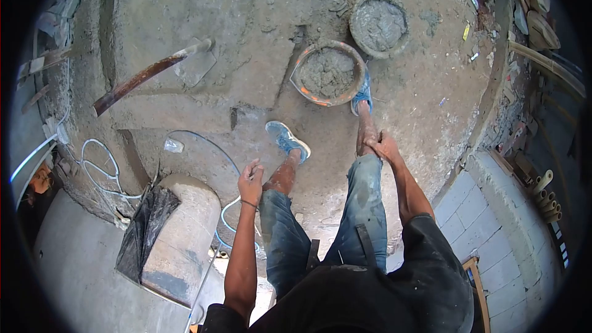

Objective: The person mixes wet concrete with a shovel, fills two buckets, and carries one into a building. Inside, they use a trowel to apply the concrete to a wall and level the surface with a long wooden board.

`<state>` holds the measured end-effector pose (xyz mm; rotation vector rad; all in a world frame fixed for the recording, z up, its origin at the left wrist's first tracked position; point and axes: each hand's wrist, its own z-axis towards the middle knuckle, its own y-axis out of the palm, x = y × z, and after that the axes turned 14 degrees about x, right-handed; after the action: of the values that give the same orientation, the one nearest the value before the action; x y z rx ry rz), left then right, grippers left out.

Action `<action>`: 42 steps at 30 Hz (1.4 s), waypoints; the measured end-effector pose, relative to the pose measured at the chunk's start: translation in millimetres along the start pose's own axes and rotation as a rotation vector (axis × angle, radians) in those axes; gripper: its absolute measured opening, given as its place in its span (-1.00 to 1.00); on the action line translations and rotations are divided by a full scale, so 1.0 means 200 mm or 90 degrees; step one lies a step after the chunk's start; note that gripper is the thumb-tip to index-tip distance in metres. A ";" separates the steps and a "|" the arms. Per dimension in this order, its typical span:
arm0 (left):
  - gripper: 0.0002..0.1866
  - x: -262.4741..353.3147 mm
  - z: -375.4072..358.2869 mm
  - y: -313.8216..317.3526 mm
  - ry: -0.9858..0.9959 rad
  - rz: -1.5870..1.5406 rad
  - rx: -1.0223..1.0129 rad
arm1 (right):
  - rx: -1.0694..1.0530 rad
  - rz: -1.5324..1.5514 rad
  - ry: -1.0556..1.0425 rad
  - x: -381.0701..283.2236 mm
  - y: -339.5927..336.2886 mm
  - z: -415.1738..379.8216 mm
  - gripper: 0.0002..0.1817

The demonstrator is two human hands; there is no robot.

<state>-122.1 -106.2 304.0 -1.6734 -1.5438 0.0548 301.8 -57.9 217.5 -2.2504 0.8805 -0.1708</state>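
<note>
My left hand (250, 183) hangs beside my left knee, its fingers curled in, with nothing visible in them. Bending toward my right leg (366, 128), my right hand (385, 148) has its fingers closed against the bare shin just below the trouser hem. A bucket of wet mortar (327, 73), with orange marks on its rim and a wire handle, stands on the ground against my right shoe (362, 92). Behind it, a second round tub (379, 26) holds smoother grey mix. Neither hand touches these containers.
A rusty bar (151, 77) lies near a flat plate (196, 69) at the left. Blue-white hose (98, 142) loops over the ground. Black plastic (147, 225) lies on a curved concrete piece (185, 234). A block wall (493, 228) and pipes (544, 194) stand at the right.
</note>
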 end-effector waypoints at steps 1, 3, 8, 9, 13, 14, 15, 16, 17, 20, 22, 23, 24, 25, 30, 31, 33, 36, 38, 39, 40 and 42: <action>-0.66 0.04 -0.03 0.08 -0.002 -0.005 0.002 | -0.045 -0.015 -0.002 0.00 -0.06 0.03 -0.20; -0.66 0.11 -0.10 0.23 -0.006 0.055 -0.058 | -0.060 0.012 -0.022 0.01 -0.11 0.12 -0.18; -0.72 0.40 -0.16 0.52 -0.023 0.042 -0.028 | -0.082 0.097 0.006 0.08 -0.23 0.26 -0.14; -0.72 0.44 -0.13 0.58 -0.040 0.011 -0.021 | -0.121 0.062 0.002 0.10 -0.28 0.31 -0.14; -0.71 0.54 -0.05 0.78 -0.030 -0.037 0.008 | -0.172 0.000 -0.084 0.09 -0.39 0.45 -0.23; -0.71 0.56 -0.03 0.83 -0.036 -0.042 0.000 | -0.146 0.033 -0.100 0.11 -0.36 0.47 -0.22; -0.71 0.58 -0.01 0.85 -0.053 -0.051 0.004 | -0.143 0.022 -0.090 0.14 -0.33 0.46 -0.22; -0.71 0.60 0.04 0.90 -0.065 -0.065 0.008 | -0.135 0.076 -0.085 0.14 -0.31 0.47 -0.17; -0.71 0.62 0.09 0.97 -0.064 -0.075 -0.001 | -0.126 0.131 -0.086 0.15 -0.31 0.50 -0.12; -0.72 0.59 0.21 1.06 -0.028 -0.023 0.011 | -0.211 0.062 -0.010 0.15 -0.42 0.51 -0.19; -0.67 0.58 0.30 1.15 0.011 0.021 0.005 | -0.245 0.026 -0.028 0.15 -0.47 0.54 -0.22; -0.67 0.59 0.35 1.18 0.006 0.019 0.010 | -0.279 0.001 -0.047 0.14 -0.47 0.56 -0.25; -0.62 0.62 0.41 1.20 0.003 0.092 0.005 | -0.285 -0.003 -0.057 0.12 -0.43 0.57 -0.25; -0.56 0.61 0.46 1.22 -0.006 0.167 0.000 | -0.220 0.095 -0.101 0.13 -0.38 0.56 -0.26; -0.33 0.47 0.77 1.36 0.127 0.288 0.100 | -0.194 0.072 -0.037 0.14 -0.35 0.57 -0.25; -0.26 0.50 0.82 1.37 0.098 0.305 0.093 | -0.196 0.068 -0.040 0.14 -0.37 0.59 -0.25; -0.21 0.51 0.86 1.38 0.069 0.330 0.073 | -0.256 -0.030 0.017 0.17 -0.42 0.57 -0.25; -0.13 0.51 0.87 1.39 0.032 0.363 0.042 | -0.174 0.051 -0.099 0.21 -0.35 0.59 -0.20; -0.09 0.46 0.86 1.37 0.013 0.383 0.025 | -0.104 0.139 -0.173 0.26 -0.29 0.56 -0.19; -0.07 0.44 0.88 1.37 0.009 0.371 0.024 | -0.128 0.151 -0.134 0.24 -0.29 0.57 -0.19; -0.04 0.43 0.88 1.37 0.005 0.360 0.020 | -0.152 0.161 -0.093 0.22 -0.30 0.58 -0.19; -0.02 0.41 0.91 1.37 -0.021 0.261 -0.001 | -0.313 0.034 -0.015 0.12 -0.49 0.66 -0.21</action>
<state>17.6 88.9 65.0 -1.9748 -1.2016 0.2970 420.3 51.4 180.2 -2.6673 1.0564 0.1109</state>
